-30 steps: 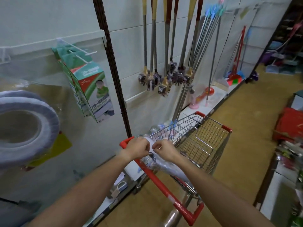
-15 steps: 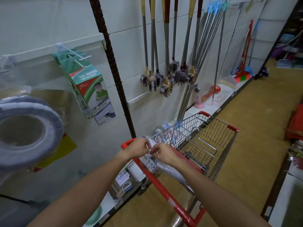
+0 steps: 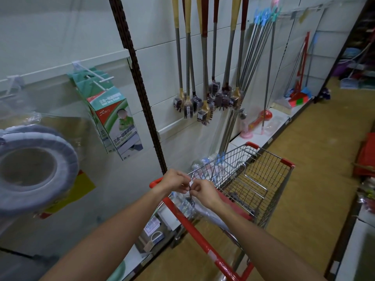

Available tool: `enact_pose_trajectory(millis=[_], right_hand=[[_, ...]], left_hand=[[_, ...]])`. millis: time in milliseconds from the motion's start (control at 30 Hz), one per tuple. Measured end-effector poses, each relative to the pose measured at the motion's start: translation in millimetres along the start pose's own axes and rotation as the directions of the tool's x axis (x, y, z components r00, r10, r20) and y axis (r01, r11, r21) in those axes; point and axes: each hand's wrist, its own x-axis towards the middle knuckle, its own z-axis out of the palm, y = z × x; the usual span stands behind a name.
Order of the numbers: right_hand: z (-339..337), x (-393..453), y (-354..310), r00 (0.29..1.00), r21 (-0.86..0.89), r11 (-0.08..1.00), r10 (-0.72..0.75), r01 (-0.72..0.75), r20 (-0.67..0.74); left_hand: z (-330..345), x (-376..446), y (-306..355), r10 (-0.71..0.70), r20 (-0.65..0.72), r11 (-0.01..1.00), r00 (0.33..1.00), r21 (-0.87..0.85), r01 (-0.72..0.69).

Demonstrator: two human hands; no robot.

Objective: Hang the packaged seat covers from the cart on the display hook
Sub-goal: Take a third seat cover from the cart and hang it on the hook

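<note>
Clear plastic wrap is what your two hands are pinching: your left hand (image 3: 176, 180) and right hand (image 3: 205, 192) meet fingertip to fingertip over the near end of the cart (image 3: 257, 179), both closed on the top edge of a packaged seat cover (image 3: 185, 201). That package hangs down from your fingers across the red handle bar (image 3: 199, 236), its lower part lying inside the wire basket at the near left corner. More clear-wrapped items sit just beyond the cart's far left corner, on the low shelf edge; you cannot tell what they are.

On the wall panel to your left, a white display hook (image 3: 95, 77) sticks out, carrying green and white boxed goods (image 3: 115, 122). At the left edge of the view hangs another bagged grey ring-shaped seat cover (image 3: 38, 169), with a yellow card behind it. Long-handled brushes (image 3: 203, 106) hang along the wall above the cart's far end, well apart from your hands.
</note>
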Motion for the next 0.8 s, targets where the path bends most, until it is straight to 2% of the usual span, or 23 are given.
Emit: enact_pose_trajectory(millis=[67,167,367,633,800], right_hand=[[0,0,1,1.000,0.021,1.000,0.009,-0.009,-0.002],[-4,2,3,1.000,0.045,0.999,0.024,-0.025,0.009],[-12,2,1,0.999,0.064,0.998,0.007,-0.010,0.042],[-27,4,-6,0.999,0.160,0.987,0.003,-0.008,0.033],[-53,9,-24,0.999,0.135,0.991,-0.017,0.022,-0.039]], left_hand=[[1,-1,1,-0.023,-0.010,0.999,1.000,-0.038,0.023],[1,2,1,-0.006,-0.034,1.000,0.999,-0.009,0.006],[1,3,-4,0.173,-0.078,0.954,0.982,0.262,-0.147],[-3,13,5,0.219,0.003,0.915,0.976,0.347,-0.207],[-6,14,22,0.338,0.041,0.882,0.940,0.336,-0.332]])
